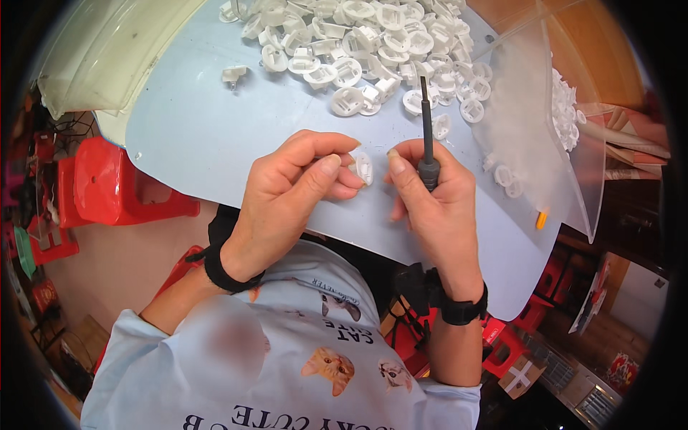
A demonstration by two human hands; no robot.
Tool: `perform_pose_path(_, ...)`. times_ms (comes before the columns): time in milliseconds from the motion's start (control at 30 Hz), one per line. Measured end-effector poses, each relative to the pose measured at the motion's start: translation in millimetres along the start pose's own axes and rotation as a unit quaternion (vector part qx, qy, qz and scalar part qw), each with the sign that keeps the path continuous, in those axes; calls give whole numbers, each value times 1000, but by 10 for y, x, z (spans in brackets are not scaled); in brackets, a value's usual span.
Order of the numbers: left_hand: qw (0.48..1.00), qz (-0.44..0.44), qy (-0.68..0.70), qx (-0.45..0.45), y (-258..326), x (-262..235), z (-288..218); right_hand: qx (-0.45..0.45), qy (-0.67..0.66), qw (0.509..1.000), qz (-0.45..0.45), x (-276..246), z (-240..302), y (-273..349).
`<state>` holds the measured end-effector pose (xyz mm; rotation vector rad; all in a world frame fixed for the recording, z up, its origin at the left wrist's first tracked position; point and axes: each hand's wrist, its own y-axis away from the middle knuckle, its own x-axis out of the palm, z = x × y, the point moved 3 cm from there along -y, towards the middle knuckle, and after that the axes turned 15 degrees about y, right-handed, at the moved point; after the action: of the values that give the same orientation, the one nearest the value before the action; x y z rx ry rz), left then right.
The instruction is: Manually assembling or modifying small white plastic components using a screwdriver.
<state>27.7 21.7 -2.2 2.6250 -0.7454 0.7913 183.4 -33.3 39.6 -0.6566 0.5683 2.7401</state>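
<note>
- While the heap of white plastic parts (358, 43) is spread over the far side of the tabletop (193, 129), both hands are held nearer the person than the heap, with elbows bent.
- One white disc-shaped part (365, 169) is seen on the near side of the heap, well apart from it, with its left edge at the fingertips of the left hand (287, 183). The grip there is loosely curled, and whether the part is pinched cannot be told; its face is turned toward the right, perhaps for easy access.
- By the right hand (438, 204), just nearer the person than the heap, a slim dark tool (428, 136) is gripped by its handle. Its shaft is pointed toward the heap, away from the part, probably so that thumb and forefinger can be used freely.
- To the left of the heap, a stray white part (233, 75) is set apart.
- To the right of the heap, a translucent plastic panel (512, 93) is stood, perhaps as a barrier.
- Beyond the near right of the heap, a small yellow-orange piece (542, 219) is seen.
</note>
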Motion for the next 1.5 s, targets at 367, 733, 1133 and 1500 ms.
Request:
perform_pose_path(367, 994, 23, -107, 7, 139, 10, -164, -60, 218, 974, -13, 131, 30, -86)
perform_pose_path(733, 996, 62, -66, -14, 125, 0, -114, 64, 17, 990, 123, 90, 103, -6)
perform_pose_path(1133, 999, -11, 33, -29, 45, -10, -146, 1, -40, 994, 106, 173, 138, 60)
perform_pose_path(1500, 996, 16, 41, -79, 27, -69, -128, -16, -56, 995, 80, 168, 103, 41)
